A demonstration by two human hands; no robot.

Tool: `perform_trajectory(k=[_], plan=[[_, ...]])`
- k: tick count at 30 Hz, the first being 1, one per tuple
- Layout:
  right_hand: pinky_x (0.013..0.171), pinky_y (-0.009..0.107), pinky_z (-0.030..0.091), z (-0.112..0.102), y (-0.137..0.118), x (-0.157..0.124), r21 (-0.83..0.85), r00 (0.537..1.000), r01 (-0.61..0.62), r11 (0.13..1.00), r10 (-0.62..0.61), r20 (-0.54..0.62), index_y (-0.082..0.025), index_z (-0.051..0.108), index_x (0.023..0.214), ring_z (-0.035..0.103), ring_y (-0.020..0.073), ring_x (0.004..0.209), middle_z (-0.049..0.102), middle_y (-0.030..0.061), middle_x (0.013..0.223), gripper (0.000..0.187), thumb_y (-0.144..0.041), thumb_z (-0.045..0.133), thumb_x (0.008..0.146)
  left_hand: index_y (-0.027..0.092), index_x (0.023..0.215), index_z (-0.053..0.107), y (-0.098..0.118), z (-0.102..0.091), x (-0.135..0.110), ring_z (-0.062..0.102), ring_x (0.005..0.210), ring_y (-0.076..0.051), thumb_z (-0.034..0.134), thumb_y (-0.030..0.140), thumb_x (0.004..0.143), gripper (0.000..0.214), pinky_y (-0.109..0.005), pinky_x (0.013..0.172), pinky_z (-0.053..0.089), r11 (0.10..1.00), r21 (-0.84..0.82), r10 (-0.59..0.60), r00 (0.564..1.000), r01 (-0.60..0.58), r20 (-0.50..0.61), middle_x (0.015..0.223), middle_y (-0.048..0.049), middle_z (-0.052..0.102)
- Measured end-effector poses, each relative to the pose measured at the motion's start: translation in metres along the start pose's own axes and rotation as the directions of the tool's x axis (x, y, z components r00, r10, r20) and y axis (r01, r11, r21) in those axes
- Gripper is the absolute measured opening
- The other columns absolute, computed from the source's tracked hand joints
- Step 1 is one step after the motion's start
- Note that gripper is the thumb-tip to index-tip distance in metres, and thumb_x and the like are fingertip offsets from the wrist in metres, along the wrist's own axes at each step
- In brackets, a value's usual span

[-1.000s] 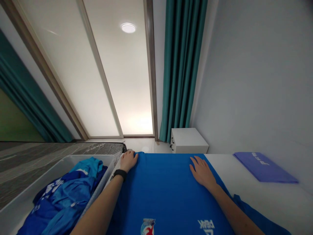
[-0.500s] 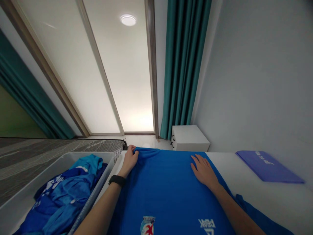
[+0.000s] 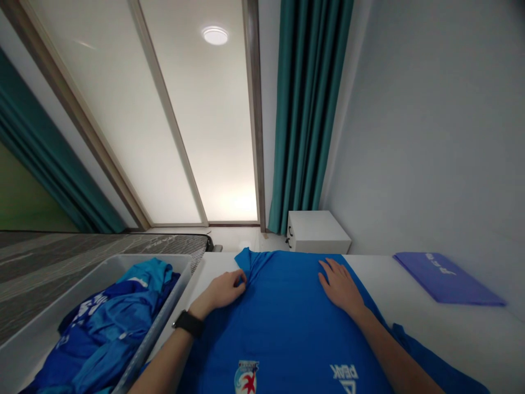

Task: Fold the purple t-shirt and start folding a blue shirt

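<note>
A blue jersey [image 3: 287, 317] with a crest and white PEAK lettering lies spread over the white table [image 3: 381, 279]. Its far left corner is folded inward and bunched. My left hand [image 3: 225, 289], with a black band on the wrist, pinches the jersey's left edge near that fold, fingers curled together. Flat on the far right part of the fabric rests my right hand [image 3: 341, 284], its fingers spread. One sleeve of the jersey sticks out to the right, past my right forearm.
Left of the table stands a white plastic bin [image 3: 180, 268] with crumpled blue clothes [image 3: 123, 323] inside. A folded purple-blue garment [image 3: 447, 279] lies on the table's right side, near the wall. Beyond the table is a small white cabinet [image 3: 318, 227].
My left hand has moved from the jersey's far left corner nearer to me and slightly right, and that corner has folded inward. My right hand has stayed put.
</note>
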State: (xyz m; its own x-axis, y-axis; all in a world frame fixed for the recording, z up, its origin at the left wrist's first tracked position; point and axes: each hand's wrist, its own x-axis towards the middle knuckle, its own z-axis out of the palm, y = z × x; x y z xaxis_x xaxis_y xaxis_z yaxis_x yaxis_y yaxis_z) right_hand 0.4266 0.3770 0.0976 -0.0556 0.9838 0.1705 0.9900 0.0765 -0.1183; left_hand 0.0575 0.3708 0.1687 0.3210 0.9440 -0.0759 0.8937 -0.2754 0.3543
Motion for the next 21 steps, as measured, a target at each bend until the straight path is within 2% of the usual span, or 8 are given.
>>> perform_trajectory(k=[2, 4, 7, 10, 13, 15, 17, 21], plan=[[0.118, 0.048, 0.023, 0.002, 0.001, 0.000, 0.006, 1.000, 0.003, 1.000, -0.003, -0.010, -0.013, 0.048, 0.142, 0.037, 0.0281, 0.140, 0.044, 0.0138, 0.150, 0.054, -0.039, 0.028, 0.098, 0.026, 0.097, 0.064, -0.005, -0.007, 0.007, 0.067, 0.076, -0.020, 0.044, 0.037, 0.091, 0.024, -0.027, 0.067, 0.042, 0.992, -0.005, -0.130, 0.990, 0.130, -0.057, 0.081, -0.0012, 0.071], [0.117, 0.048, 0.023, 0.004, 0.002, 0.001, 0.010, 1.000, 0.005, 1.000, -0.005, -0.025, -0.014, 0.048, 0.142, 0.037, 0.0278, 0.139, 0.045, 0.0137, 0.149, 0.054, -0.039, 0.029, 0.098, 0.023, 0.100, 0.063, -0.011, -0.011, 0.018, 0.068, 0.082, -0.021, 0.038, 0.039, 0.094, 0.030, -0.027, 0.069, 0.043, 0.960, 0.008, -0.277, 0.949, 0.281, -0.148, 0.085, -0.0041, 0.073], [0.117, 0.048, 0.024, 0.007, 0.002, 0.001, 0.018, 0.999, 0.011, 1.000, -0.010, -0.042, -0.015, 0.048, 0.142, 0.038, 0.0273, 0.139, 0.045, 0.0132, 0.149, 0.053, -0.039, 0.029, 0.098, 0.019, 0.092, 0.065, -0.018, -0.011, 0.033, 0.068, 0.091, -0.028, 0.037, 0.039, 0.093, 0.034, -0.035, 0.080, 0.043, 0.914, 0.032, -0.389, 0.898, 0.403, -0.208, 0.090, -0.0119, 0.074], [0.117, 0.049, 0.024, 0.006, 0.002, 0.001, 0.015, 0.999, 0.010, 1.000, -0.009, -0.048, -0.015, 0.049, 0.141, 0.038, 0.0275, 0.139, 0.045, 0.0136, 0.149, 0.053, -0.039, 0.029, 0.097, 0.019, 0.081, 0.065, -0.017, -0.004, 0.047, 0.068, 0.093, -0.032, 0.039, 0.050, 0.092, 0.041, -0.046, 0.092, 0.039, 0.901, 0.026, -0.418, 0.883, 0.433, -0.212, 0.086, -0.0128, 0.075], [0.117, 0.049, 0.024, 0.004, 0.001, 0.000, 0.011, 0.999, 0.006, 1.000, -0.005, -0.035, -0.014, 0.049, 0.141, 0.038, 0.0280, 0.139, 0.045, 0.0142, 0.148, 0.053, -0.038, 0.030, 0.098, 0.020, 0.082, 0.065, -0.013, 0.003, 0.060, 0.068, 0.092, -0.032, 0.048, 0.051, 0.087, 0.036, -0.049, 0.095, 0.038, 0.905, -0.010, -0.418, 0.883, 0.426, -0.214, 0.087, -0.0098, 0.075], [0.117, 0.048, 0.025, 0.003, 0.001, 0.000, 0.009, 1.000, 0.008, 1.000, -0.008, -0.029, -0.014, 0.048, 0.142, 0.038, 0.0280, 0.139, 0.046, 0.0139, 0.148, 0.054, -0.039, 0.030, 0.098, 0.021, 0.085, 0.065, -0.013, 0.005, 0.069, 0.069, 0.091, -0.030, 0.053, 0.043, 0.084, 0.025, -0.044, 0.090, 0.042, 0.903, -0.043, -0.425, 0.877, 0.427, -0.226, 0.090, -0.0079, 0.075], [0.117, 0.048, 0.025, 0.003, 0.001, 0.000, 0.008, 0.999, 0.008, 1.000, -0.008, -0.034, -0.015, 0.048, 0.142, 0.038, 0.0278, 0.139, 0.046, 0.0136, 0.148, 0.053, -0.038, 0.029, 0.098, 0.021, 0.091, 0.065, -0.017, 0.002, 0.077, 0.069, 0.090, -0.026, 0.051, 0.038, 0.086, 0.022, -0.037, 0.082, 0.046, 0.901, -0.077, -0.432, 0.865, 0.428, -0.256, 0.094, -0.0068, 0.075], [0.117, 0.048, 0.024, 0.003, 0.001, 0.000, 0.013, 0.999, 0.010, 1.000, -0.010, -0.039, -0.014, 0.047, 0.142, 0.037, 0.0275, 0.139, 0.045, 0.0138, 0.148, 0.053, -0.038, 0.029, 0.098, 0.018, 0.105, 0.061, -0.037, -0.020, 0.087, 0.068, 0.089, -0.021, 0.041, 0.034, 0.093, 0.028, -0.029, 0.073, 0.048, 0.900, -0.101, -0.431, 0.831, 0.424, -0.352, 0.100, -0.0084, 0.072]])
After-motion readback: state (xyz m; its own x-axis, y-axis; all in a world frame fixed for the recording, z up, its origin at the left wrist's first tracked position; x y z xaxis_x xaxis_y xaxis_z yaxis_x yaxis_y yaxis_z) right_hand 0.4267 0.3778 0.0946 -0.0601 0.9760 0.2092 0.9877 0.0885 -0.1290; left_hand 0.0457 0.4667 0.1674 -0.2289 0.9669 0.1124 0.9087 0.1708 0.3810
